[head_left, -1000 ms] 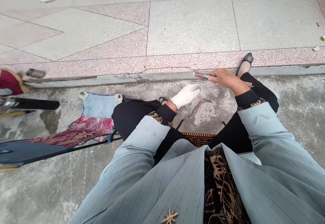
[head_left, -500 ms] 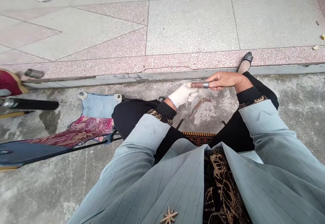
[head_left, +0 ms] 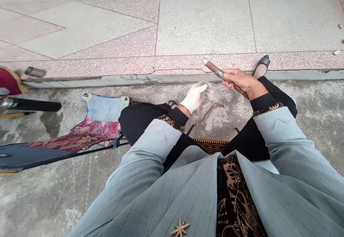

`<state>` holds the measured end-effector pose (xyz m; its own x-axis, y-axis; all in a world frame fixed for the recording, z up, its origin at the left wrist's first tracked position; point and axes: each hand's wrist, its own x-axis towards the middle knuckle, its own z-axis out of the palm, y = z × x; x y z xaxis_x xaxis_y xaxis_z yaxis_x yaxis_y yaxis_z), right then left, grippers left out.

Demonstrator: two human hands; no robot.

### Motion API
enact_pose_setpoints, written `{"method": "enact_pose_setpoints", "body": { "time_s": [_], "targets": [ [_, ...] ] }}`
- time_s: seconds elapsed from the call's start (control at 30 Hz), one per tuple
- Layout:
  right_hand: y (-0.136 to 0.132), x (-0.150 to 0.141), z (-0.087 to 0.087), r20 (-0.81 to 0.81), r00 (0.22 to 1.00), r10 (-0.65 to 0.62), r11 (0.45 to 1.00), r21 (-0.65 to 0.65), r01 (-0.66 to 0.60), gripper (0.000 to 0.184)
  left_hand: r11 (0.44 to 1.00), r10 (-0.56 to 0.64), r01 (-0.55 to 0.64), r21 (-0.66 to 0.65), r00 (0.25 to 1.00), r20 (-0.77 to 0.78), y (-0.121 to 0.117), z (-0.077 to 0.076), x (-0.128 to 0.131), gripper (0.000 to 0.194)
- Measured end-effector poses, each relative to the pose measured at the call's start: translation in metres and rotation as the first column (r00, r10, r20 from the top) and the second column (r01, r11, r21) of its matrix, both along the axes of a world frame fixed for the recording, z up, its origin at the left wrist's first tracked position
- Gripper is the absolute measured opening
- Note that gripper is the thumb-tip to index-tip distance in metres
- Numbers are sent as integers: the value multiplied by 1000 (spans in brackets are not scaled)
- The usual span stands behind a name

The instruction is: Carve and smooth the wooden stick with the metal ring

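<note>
My right hand [head_left: 240,81], bare, is closed around a short brown wooden stick [head_left: 213,67]. Silvery wire is wound about the stick just ahead of my fingers, and its pale bare end points up and to the left. My left hand [head_left: 195,95] wears a white work glove with greyish fingers. It is apart from the stick, thumb and fingers spaced in a curve with nothing visible between them. On the concrete below the hands lies a bent brown stick-like piece [head_left: 211,112], one part of it lighter.
A folding chair with denim and red floral cloth [head_left: 99,126] stands at my left. Beyond it are a black tube-like handle [head_left: 37,104], a red shoe [head_left: 9,81] and a small dark cylinder [head_left: 35,72]. A raised tiled step [head_left: 129,81] runs ahead; a woven seat [head_left: 211,145] is under me.
The stick has come away from my gloved left hand. My right hand has tilted its pale end upward, over the step's edge. My left hand has opened and turned.
</note>
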<state>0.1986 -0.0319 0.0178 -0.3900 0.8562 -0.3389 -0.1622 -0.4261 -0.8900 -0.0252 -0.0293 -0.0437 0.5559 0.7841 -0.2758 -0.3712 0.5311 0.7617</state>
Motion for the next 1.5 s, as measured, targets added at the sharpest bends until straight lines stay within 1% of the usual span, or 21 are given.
{"method": "enact_pose_setpoints", "body": {
  "time_s": [0.13,0.23,0.33,0.43,0.5,0.53,0.6,0.7,0.77,0.83,0.9,0.93,0.97,1.0,1.07,1.17,1.23,1.3,1.4,1.47,1.5],
  "targets": [
    [0,-3,4,40,998,-51,999,-2,51,41,999,6,-2,43,997,-73,-1,-3,0,31],
    [0,-5,8,102,993,-59,998,1,59,41,996,-36,49,74,986,-165,-2,3,0,36],
    [0,-4,9,219,974,-54,998,43,46,40,981,-130,164,106,954,-271,-4,13,0,33],
    [3,-3,5,410,911,-41,993,114,-7,42,955,-145,220,201,932,-332,-6,23,2,32],
    [6,-4,2,587,808,-45,984,165,-66,44,938,-133,234,254,923,-361,-8,27,2,32],
    [7,-4,1,689,723,-55,976,189,-106,43,928,-146,262,267,911,-387,-10,28,2,31],
    [10,-5,-1,872,484,-66,955,196,-223,41,896,-205,354,269,866,-456,-11,29,1,28],
    [12,-5,-3,989,132,68,887,1,-461,35,839,-271,468,277,802,-532,-8,30,-5,27],
    [10,-5,-3,959,49,279,772,-194,-605,31,814,-227,480,327,782,-581,-1,32,-11,26],
    [6,-6,-2,848,95,522,615,-296,-731,29,772,-136,491,403,748,-649,8,34,-16,25],
    [2,-6,3,668,205,716,492,-273,-827,32,710,-29,520,474,695,-719,15,37,-19,24],
    [0,-5,7,579,266,771,464,-224,-857,36,679,29,535,503,665,-747,18,38,-20,23],
    [-1,-3,11,509,332,794,466,-160,-870,40,655,83,544,525,639,-765,19,38,-20,22],
    [-3,-1,17,461,405,789,495,-88,-864,43,639,125,543,544,625,-770,19,37,-19,22],
    [-5,7,28,421,574,703,614,49,-788,46,655,159,489,576,655,-738,16,34,-15,23],
    [-6,18,38,421,792,442,831,142,-538,45,767,41,383,515,771,-635,7,26,-8,30],
    [-5,20,38,442,861,252,922,162,-352,43,845,-91,357,397,829,-552,1,22,-5,34],
    [-3,19,33,453,886,100,963,180,-201,42,891,-186,347,292,867,-462,-3,20,-3,39],
    [3,18,24,486,873,-34,973,215,-81,43,912,-239,342,227,892,-383,-6,20,-3,42],
    [7,17,20,581,811,-66,970,227,-84,42,904,-269,367,221,887,-375,-7,22,-3,42],
    [8,15,19,659,749,-68,968,225,-111,41,896,-282,384,223,881,-381,-8,23,-3,41]
  ]
}}
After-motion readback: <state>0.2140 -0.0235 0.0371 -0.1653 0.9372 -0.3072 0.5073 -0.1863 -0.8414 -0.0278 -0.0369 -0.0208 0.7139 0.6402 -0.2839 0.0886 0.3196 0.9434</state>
